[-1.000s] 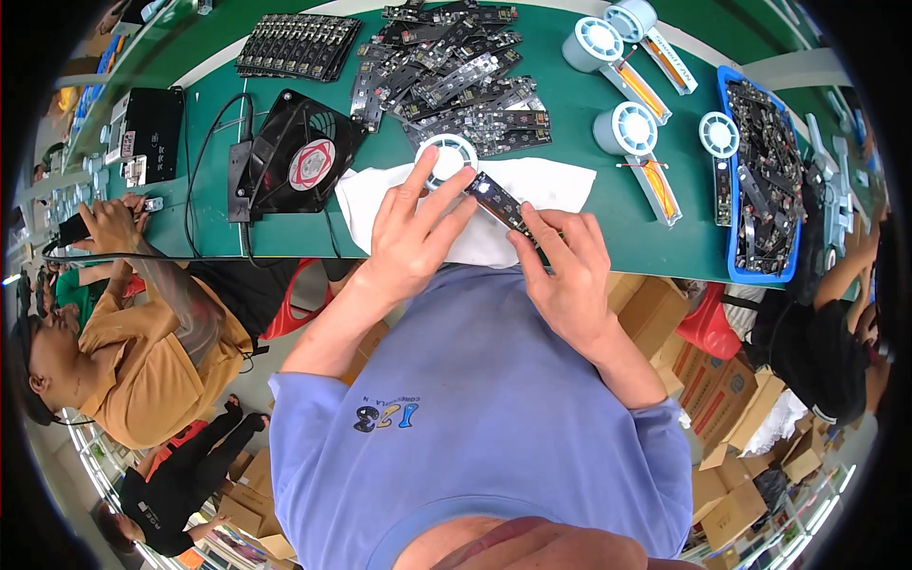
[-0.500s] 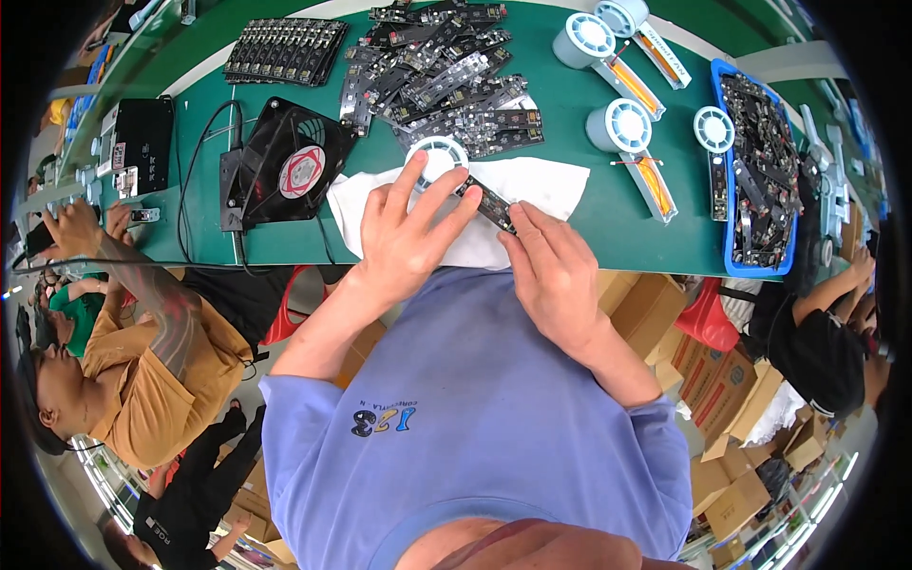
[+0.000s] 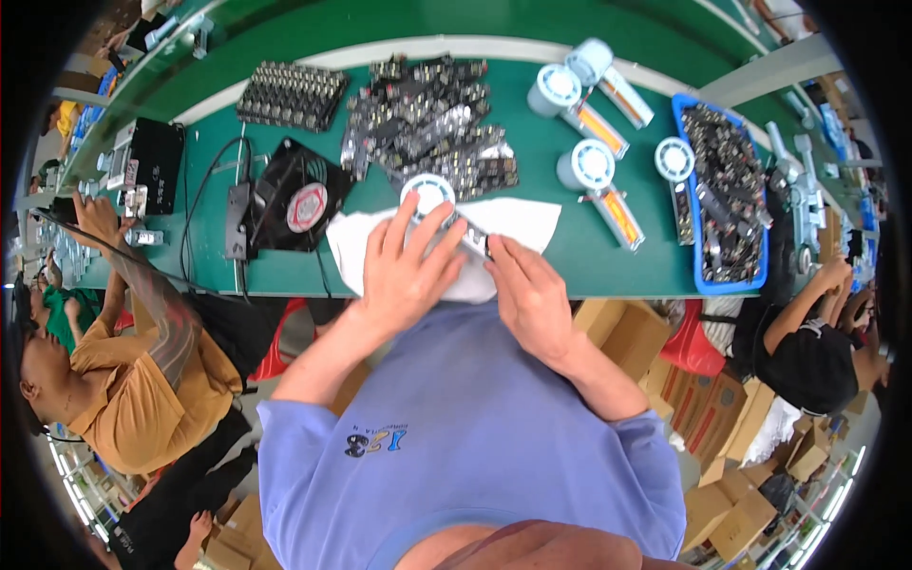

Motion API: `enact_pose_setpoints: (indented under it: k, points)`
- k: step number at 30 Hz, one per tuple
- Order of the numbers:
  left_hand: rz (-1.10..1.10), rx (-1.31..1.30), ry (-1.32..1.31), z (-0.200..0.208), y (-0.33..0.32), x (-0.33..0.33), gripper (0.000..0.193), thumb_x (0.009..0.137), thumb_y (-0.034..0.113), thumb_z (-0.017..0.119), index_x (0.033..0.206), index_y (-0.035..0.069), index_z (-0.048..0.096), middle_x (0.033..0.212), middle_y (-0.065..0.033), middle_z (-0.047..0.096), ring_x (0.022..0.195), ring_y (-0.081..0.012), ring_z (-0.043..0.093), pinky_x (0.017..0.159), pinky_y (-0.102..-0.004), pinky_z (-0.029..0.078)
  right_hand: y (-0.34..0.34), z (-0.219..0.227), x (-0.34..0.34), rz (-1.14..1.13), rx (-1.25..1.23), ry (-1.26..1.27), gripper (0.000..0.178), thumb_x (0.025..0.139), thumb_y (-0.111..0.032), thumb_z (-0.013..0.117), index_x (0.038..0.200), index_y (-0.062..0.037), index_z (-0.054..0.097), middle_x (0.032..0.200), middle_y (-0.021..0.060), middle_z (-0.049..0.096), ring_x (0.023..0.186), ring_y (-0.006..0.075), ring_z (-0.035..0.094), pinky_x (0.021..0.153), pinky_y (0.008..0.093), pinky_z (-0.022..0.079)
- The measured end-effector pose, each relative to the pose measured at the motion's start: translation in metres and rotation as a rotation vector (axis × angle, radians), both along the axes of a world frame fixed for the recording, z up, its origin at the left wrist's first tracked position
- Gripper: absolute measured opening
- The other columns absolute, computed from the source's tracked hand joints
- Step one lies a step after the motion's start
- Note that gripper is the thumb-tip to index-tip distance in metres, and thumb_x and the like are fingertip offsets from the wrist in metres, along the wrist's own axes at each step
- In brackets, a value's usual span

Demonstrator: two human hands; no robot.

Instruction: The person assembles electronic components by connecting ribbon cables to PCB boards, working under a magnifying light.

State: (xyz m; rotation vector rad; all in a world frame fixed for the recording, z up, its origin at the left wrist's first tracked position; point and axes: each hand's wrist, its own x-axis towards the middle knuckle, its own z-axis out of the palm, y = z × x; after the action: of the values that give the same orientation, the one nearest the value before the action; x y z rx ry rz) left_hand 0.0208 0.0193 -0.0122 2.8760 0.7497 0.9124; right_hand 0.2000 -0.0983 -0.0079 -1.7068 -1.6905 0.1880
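Observation:
A handheld fan with a round white head (image 3: pixel 427 197) lies over a white cloth (image 3: pixel 527 223) at the table's near edge. My left hand (image 3: pixel 407 271) grips it, fingers spread across the head and upper handle. A narrow circuit board (image 3: pixel 475 239) runs from the head along the handle toward the right, its surface partly catching light. My right hand (image 3: pixel 532 296) pinches the board's lower end between thumb and fingers; the fingertips cover that end. How the board sits in the handle is hard to make out.
Loose circuit boards (image 3: pixel 427 123) lie heaped beyond the cloth, beside a neat stack (image 3: pixel 293 95). A black fan (image 3: pixel 296 195) with cables stands left. Several pale blue handheld fans (image 3: pixel 586 166) lie right, next to a blue bin (image 3: pixel 703 275) of boards. Co-workers sit on both sides.
The view has tilted, so the table appears lower. Both hands remain on the fan and board. The board, dark before, now shows a bright reflection.

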Motion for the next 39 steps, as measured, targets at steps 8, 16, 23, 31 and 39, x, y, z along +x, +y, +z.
enact_pose_setpoints:
  k: [8, 16, 23, 31, 39]
  points:
    - [-0.037, -0.002, -0.152, -0.008, -0.024, -0.034, 0.041, 0.085, 0.017, 0.081, 0.124, 0.011, 0.072, 0.132, -0.0104, 0.068, 0.127, -0.0362, 0.064, 0.097, -0.0440, 0.049, 0.101, 0.092, 0.065, 0.101, 0.126, 0.004, 0.029, 0.091, 0.001, 0.074, 0.119, 0.0067, 0.072, 0.114, 0.0244, 0.074, 0.101, 0.0418, 0.073, 0.087, 0.0440, 0.061]
    - [0.006, -0.165, -0.069, -0.043, -0.024, -0.021, 0.034, 0.085, 0.021, 0.080, 0.118, 0.013, 0.075, 0.127, -0.0050, 0.071, 0.126, -0.0298, 0.064, 0.094, -0.0395, 0.050, 0.371, 0.016, 0.111, -0.098, 0.018, -0.108, 0.025, 0.095, -0.011, 0.070, 0.114, 0.0026, 0.075, 0.106, 0.0268, 0.074, 0.099, 0.0461, 0.071, 0.089, 0.0533, 0.057]
    - [0.016, -0.202, -0.033, -0.035, -0.024, -0.015, 0.032, 0.087, 0.024, 0.077, 0.118, 0.015, 0.077, 0.123, -0.0022, 0.073, 0.122, -0.0268, 0.067, 0.091, -0.0363, 0.048, 0.433, -0.043, 0.124, -0.250, 0.030, -0.099, 0.010, 0.090, -0.007, 0.070, 0.098, -0.0011, 0.072, 0.106, 0.0241, 0.074, 0.099, 0.0429, 0.073, 0.087, 0.0524, 0.060]
    - [0.108, -0.173, 0.006, -0.038, -0.026, -0.015, 0.030, 0.088, 0.023, 0.075, 0.117, 0.015, 0.077, 0.123, -0.0036, 0.072, 0.120, -0.0290, 0.067, 0.090, -0.0383, 0.048, 0.296, 0.074, 0.196, -0.123, -0.391, -0.073, 0.053, 0.093, -0.011, 0.063, 0.142, 0.0049, 0.051, 0.135, 0.0326, 0.064, 0.128, 0.0459, 0.063, 0.108, 0.0507, 0.051]
    - [0.040, -0.208, -0.018, -0.032, -0.024, -0.013, 0.037, 0.088, 0.019, 0.077, 0.124, 0.012, 0.073, 0.128, -0.0078, 0.067, 0.125, -0.0313, 0.064, 0.097, -0.0429, 0.047, 0.166, 0.015, 0.286, -0.214, -0.456, -0.290, 0.030, 0.089, -0.017, 0.077, 0.110, 0.0028, 0.070, 0.117, 0.0310, 0.069, 0.113, 0.0481, 0.067, 0.099, 0.0507, 0.054]
